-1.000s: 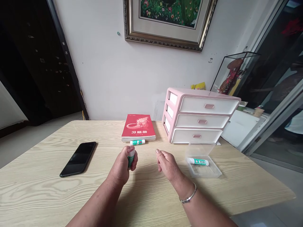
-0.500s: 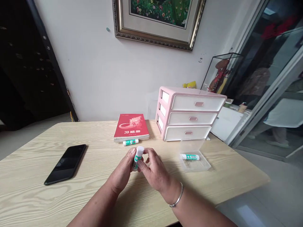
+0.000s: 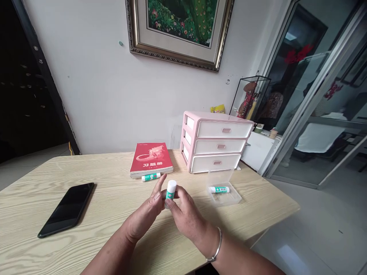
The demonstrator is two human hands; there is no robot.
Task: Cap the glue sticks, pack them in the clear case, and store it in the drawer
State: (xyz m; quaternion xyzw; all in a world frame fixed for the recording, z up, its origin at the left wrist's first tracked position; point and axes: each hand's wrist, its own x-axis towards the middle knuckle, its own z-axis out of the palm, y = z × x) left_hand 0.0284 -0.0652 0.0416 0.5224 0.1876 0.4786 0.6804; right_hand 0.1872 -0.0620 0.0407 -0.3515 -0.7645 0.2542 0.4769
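Observation:
A white-capped glue stick [image 3: 170, 194] with a green label stands nearly upright in my right hand [image 3: 186, 214], pinched between thumb and fingers. Against its left side lies my left hand [image 3: 146, 214], with its index finger stretched up and its thumb apart; its lower fingers are partly hidden. Beyond my hands, a second glue stick [image 3: 151, 177] rests along the front edge of a red book [image 3: 153, 156]. To the right, a third glue stick [image 3: 220, 190] lies in a clear plastic box [image 3: 233, 197] whose lid is raised.
A black phone [image 3: 67, 208] lies on the wooden table [image 3: 111, 191] at left. At the back right stands a pink and white drawer unit [image 3: 216, 143]. The table's right edge drops to a tiled floor, near a glass door [image 3: 304, 114].
My left hand has loosened from the glue stick, its index finger now raised. The glue stick stays in my right hand. The camera view has turned slightly right and up.

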